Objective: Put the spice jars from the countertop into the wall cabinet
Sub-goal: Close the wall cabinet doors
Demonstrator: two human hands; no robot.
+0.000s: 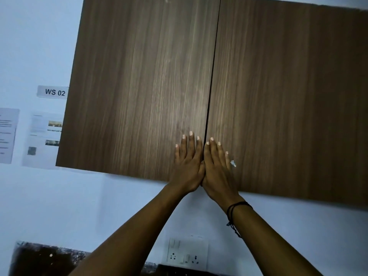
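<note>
The wall cabinet fills most of the view, with two brown wood-grain doors, the left door (139, 86) and the right door (288, 106), both closed with a thin dark seam between them. My left hand (188, 164) lies flat on the lower corner of the left door, fingers spread and empty. Flat on the lower corner of the right door beside the seam is my right hand (217, 166), which also holds nothing. The two hands touch at the thumbs. No spice jars are in view.
A "WS 02" label (53, 92) and printed sheets (42, 136) hang on the white wall left of the cabinet. A switch and socket plate (187, 253) sits on the wall below. A dark countertop edge (45, 257) shows at the bottom left.
</note>
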